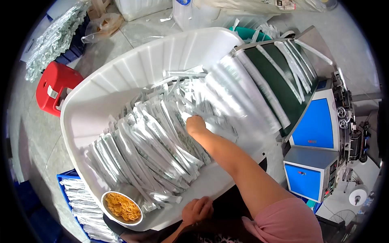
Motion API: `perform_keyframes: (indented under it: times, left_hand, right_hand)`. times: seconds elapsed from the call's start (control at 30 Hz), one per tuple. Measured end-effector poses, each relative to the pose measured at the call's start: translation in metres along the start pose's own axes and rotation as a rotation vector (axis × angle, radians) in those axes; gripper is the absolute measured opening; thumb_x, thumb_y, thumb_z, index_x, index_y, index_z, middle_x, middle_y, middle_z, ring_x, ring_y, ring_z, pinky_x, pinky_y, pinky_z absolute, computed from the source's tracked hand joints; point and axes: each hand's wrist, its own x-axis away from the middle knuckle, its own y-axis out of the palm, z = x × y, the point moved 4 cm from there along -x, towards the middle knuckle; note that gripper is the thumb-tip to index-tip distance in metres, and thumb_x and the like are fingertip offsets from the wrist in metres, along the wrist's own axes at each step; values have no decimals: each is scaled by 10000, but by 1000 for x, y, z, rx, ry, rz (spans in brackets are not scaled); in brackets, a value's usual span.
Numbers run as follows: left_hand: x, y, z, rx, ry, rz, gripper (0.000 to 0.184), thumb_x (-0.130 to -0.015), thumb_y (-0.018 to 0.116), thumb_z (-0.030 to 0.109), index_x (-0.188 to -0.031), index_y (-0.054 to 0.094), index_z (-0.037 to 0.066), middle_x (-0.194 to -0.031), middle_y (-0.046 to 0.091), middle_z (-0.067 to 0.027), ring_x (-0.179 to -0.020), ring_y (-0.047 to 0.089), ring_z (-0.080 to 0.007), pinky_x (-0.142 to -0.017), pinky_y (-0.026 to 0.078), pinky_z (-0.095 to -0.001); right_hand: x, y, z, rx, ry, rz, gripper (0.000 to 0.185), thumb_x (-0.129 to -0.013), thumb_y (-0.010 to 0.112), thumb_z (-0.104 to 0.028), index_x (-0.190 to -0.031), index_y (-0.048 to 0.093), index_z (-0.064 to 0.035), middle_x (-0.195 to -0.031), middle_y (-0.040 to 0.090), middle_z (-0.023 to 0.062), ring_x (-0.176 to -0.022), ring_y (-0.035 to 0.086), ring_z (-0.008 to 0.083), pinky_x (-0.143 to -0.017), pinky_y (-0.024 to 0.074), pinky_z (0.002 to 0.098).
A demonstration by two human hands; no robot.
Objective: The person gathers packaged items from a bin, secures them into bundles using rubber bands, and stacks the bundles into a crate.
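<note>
Long, thin silver-white wrapped packets [154, 141] lie piled side by side in a large white plastic tub [97, 91]. My right hand [195, 124] reaches into the middle of the pile, its fingers closed on a packet; the fingertips are partly hidden. Close to my body, at the tub's near edge, my left hand [197, 209] is curled closed, and whatever it may hold is hidden. A white cup [104, 206] filled with yellow rubber bands [122, 207] stands at the tub's near left corner.
A green conveyor belt [265, 67] carrying more packets slopes over the tub's right side. Blue-and-grey machinery [314, 125] stands beyond it. To the left are a red stool [56, 89] and a blue crate [65, 176] of packets. More packets [60, 38] are stacked far left.
</note>
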Motion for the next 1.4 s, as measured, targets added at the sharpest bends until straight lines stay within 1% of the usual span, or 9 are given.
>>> perform_keyframes:
  times: [0.1, 0.37, 0.5, 0.67, 0.83, 1.0, 1.23, 1.33, 1.4]
  left_hand:
    - [1, 0, -3, -10, 15, -20, 194, -648, 632, 111, -838, 606, 133, -867, 575, -16, -577, 544, -156, -466, 442, -268]
    - [2, 3, -2, -103, -6, -49, 212, -649, 626, 158, -860, 604, 146, -872, 568, -10, -597, 535, -147, -477, 435, -259]
    - [-4, 2, -5, -9, -40, -122, 219, -604, 635, 135, -821, 603, 129, -824, 574, -30, -560, 531, -153, -452, 426, -271]
    - [-16, -8, -2, -3, -111, -61, 259, -626, 607, 131, -885, 606, 130, -877, 559, -23, -610, 529, -135, -467, 428, -249]
    - [-2, 1, -4, -97, 65, -29, 218, -651, 597, 122, -870, 602, 129, -899, 550, -11, -623, 529, -130, -468, 424, -218]
    - [2, -1, -2, 31, -18, -128, 242, -666, 596, 132, -908, 593, 116, -964, 543, -21, -667, 541, -142, -518, 449, -241]
    - [16, -61, -11, 157, 40, -127, 314, -670, 604, 72, -982, 600, 43, -979, 575, -83, -847, 590, -201, -690, 504, -310]
    - [45, -111, -10, -23, -23, 129, 343, -639, 646, 47, -979, 602, 37, -926, 588, -100, -778, 599, -227, -628, 510, -306]
    - [68, -141, -9, -177, -128, 250, 201, -598, 632, -29, -782, 613, 50, -804, 587, -93, -688, 593, -226, -564, 490, -308]
  right_hand:
    - [-1, -8, 15, -328, 92, 10, 181, -777, 496, -94, -856, 654, -54, -939, 626, 130, -900, 595, 307, -708, 490, 391]
    - [-42, -35, 103, -423, 275, 829, 161, -780, 493, -164, -873, 607, -98, -811, 608, 161, -812, 585, 315, -703, 464, 435]
    - [-101, 3, 154, -358, 83, 640, 189, -825, 481, -197, -779, 625, -83, -792, 611, 163, -755, 585, 327, -705, 455, 422]
    - [-35, -169, 143, -439, -21, 1047, 250, -841, 527, -248, -751, 551, -16, -644, 575, 188, -654, 567, 374, -580, 430, 457]
    - [-13, -104, 88, -438, 60, 409, 389, -806, 575, -254, -1052, 496, 37, -985, 566, 229, -886, 560, 367, -743, 457, 409]
    - [26, 0, -1, -101, -126, 100, 821, -781, 596, -343, -1372, 120, -29, -1424, 1, 211, -1305, 43, 411, -1031, 189, 491]
    - [-30, 58, 83, -226, -195, 253, 611, -856, 480, -248, -1380, 181, -153, -1448, -10, 132, -1315, 58, 372, -1053, 153, 467]
    - [-12, 27, 43, 69, 17, 147, 633, -839, 504, -194, -1381, 178, -159, -1442, 19, 158, -1298, 102, 408, -1055, 155, 444]
    - [19, -11, -12, -340, -1, 309, 614, -806, 535, -114, -1349, 249, -123, -1422, 100, 186, -1261, 193, 431, -1034, 210, 441]
